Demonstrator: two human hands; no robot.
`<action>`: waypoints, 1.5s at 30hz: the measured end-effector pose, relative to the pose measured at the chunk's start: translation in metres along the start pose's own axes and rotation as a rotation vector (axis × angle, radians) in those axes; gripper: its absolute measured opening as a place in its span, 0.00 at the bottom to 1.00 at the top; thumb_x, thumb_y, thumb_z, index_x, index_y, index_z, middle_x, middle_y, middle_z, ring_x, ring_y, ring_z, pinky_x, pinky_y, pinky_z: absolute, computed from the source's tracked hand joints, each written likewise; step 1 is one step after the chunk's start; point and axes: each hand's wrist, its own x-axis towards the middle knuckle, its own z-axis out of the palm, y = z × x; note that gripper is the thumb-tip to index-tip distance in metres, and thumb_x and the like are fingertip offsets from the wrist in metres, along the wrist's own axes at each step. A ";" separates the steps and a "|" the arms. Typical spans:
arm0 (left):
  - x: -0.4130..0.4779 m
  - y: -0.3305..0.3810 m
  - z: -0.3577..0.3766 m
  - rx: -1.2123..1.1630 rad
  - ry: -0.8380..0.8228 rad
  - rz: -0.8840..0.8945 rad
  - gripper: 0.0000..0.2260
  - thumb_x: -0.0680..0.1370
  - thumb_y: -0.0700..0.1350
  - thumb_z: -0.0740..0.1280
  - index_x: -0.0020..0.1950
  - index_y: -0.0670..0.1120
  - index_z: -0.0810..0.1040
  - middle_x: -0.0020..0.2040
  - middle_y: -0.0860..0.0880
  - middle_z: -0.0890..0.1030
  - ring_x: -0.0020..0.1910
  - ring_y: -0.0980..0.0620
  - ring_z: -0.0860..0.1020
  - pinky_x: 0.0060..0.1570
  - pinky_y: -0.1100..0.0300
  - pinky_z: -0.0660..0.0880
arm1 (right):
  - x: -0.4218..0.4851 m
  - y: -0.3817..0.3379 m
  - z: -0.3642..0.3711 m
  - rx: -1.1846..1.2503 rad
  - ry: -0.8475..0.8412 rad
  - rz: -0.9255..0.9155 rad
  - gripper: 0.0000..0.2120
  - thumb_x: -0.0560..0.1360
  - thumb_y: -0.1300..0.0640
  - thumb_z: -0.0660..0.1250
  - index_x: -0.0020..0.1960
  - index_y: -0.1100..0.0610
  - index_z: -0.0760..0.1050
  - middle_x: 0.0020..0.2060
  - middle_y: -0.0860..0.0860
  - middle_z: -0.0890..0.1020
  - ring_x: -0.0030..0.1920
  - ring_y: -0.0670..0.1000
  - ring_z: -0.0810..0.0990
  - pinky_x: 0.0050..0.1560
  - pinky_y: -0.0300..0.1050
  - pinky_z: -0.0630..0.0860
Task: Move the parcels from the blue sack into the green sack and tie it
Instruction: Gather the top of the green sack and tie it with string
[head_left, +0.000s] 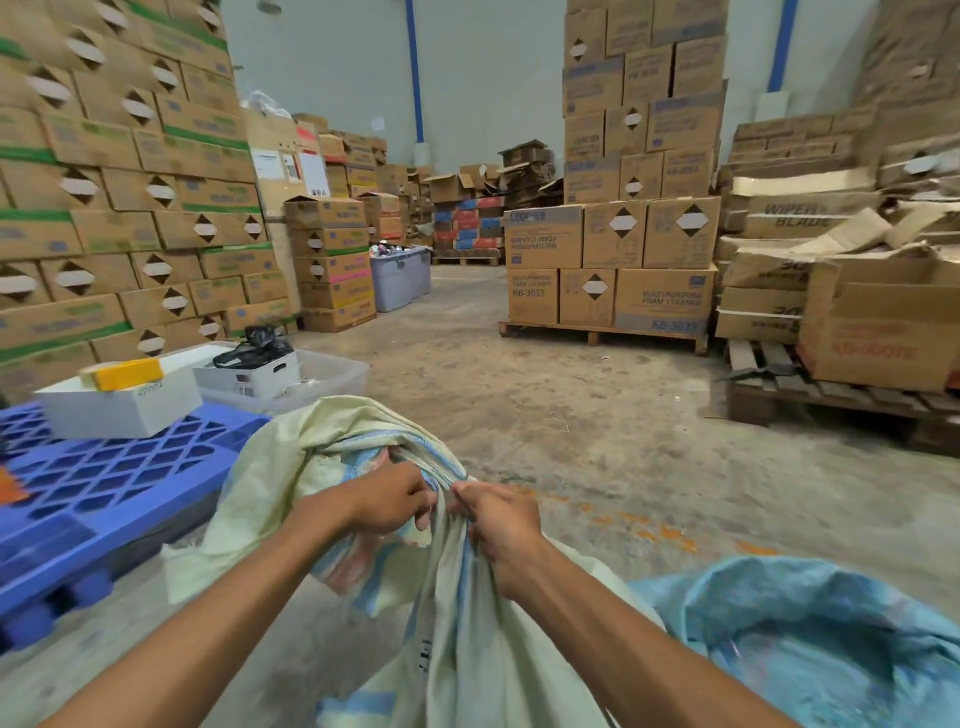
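Observation:
The pale green sack (270, 488) stands in front of me at the bottom centre, its woven cloth bunched together at the top. My left hand (387, 501) grips the gathered mouth from the left. My right hand (498, 525) grips the same bunch from the right, knuckles almost touching the left hand. The blue sack (810, 639) lies slumped on the floor at the bottom right, its mouth open toward me. Parcels are not visible in either sack.
A blue plastic pallet (104, 483) with a white box (119, 400) lies at the left. A clear tub (332, 374) stands behind the sack. Stacked cartons (114, 208) line the left; cartons on wooden pallets (613, 260) stand at right. Bare concrete floor (519, 395) runs down the middle.

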 end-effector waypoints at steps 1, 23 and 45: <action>-0.001 0.001 -0.003 0.084 0.001 0.027 0.18 0.83 0.45 0.59 0.38 0.44 0.83 0.28 0.52 0.74 0.28 0.59 0.71 0.44 0.62 0.67 | 0.001 0.000 0.001 0.013 -0.008 -0.005 0.05 0.72 0.58 0.76 0.37 0.55 0.85 0.31 0.47 0.84 0.23 0.43 0.71 0.25 0.35 0.67; 0.029 0.053 -0.014 -0.103 0.146 0.072 0.12 0.81 0.48 0.62 0.39 0.49 0.78 0.38 0.49 0.82 0.40 0.51 0.79 0.45 0.57 0.73 | -0.018 0.004 -0.040 -0.107 -0.145 -0.164 0.10 0.79 0.61 0.69 0.42 0.56 0.86 0.39 0.47 0.87 0.38 0.41 0.82 0.41 0.30 0.76; 0.039 0.114 0.056 0.055 0.299 0.433 0.11 0.74 0.53 0.69 0.56 0.59 0.76 0.40 0.62 0.82 0.35 0.68 0.71 0.51 0.57 0.60 | -0.030 -0.069 -0.144 -0.567 -0.185 0.340 0.17 0.78 0.59 0.52 0.32 0.53 0.67 0.27 0.49 0.63 0.26 0.47 0.53 0.24 0.37 0.49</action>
